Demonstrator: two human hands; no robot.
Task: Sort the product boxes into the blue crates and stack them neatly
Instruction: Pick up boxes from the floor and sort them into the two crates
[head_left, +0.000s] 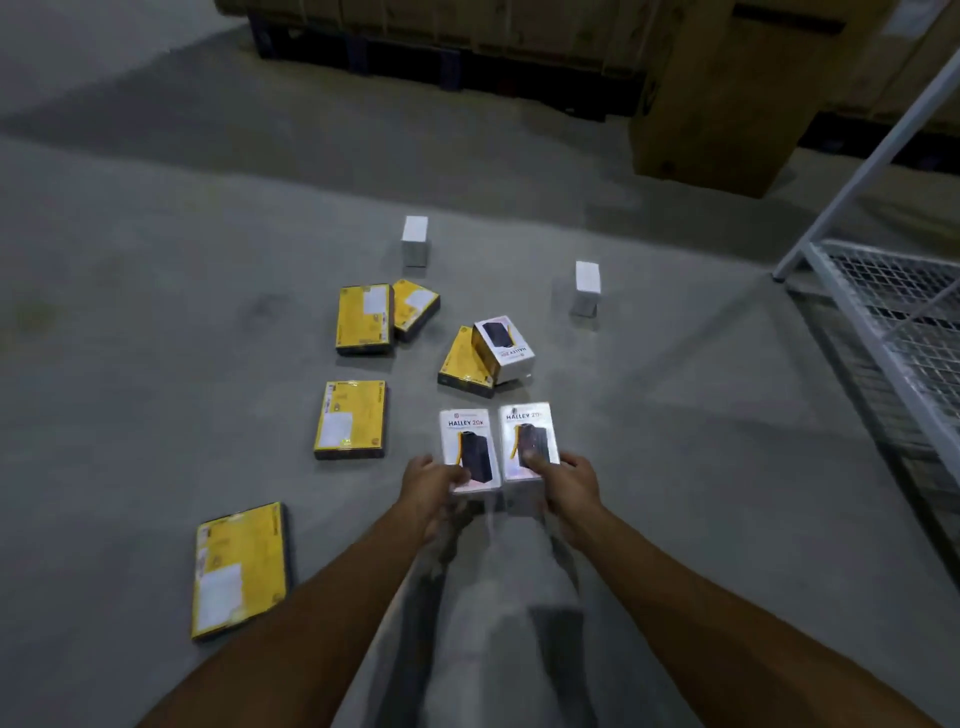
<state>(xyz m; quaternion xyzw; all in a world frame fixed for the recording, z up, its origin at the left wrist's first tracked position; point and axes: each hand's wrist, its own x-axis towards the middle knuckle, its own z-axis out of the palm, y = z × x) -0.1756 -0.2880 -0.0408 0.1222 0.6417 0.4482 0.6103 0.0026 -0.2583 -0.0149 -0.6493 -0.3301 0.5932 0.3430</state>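
Motion blur smeared the lower ends of both held boxes and the fingers beneath them. The left hand (431, 483) gripped one white box (469, 447), thumb on its face; the right hand (569, 486) gripped another (529, 439). The two touched side by side above the floor (156, 312), near a yellow box (351, 419).

Warehouse: palletised cartons (519, 31), wire racking (883, 312)
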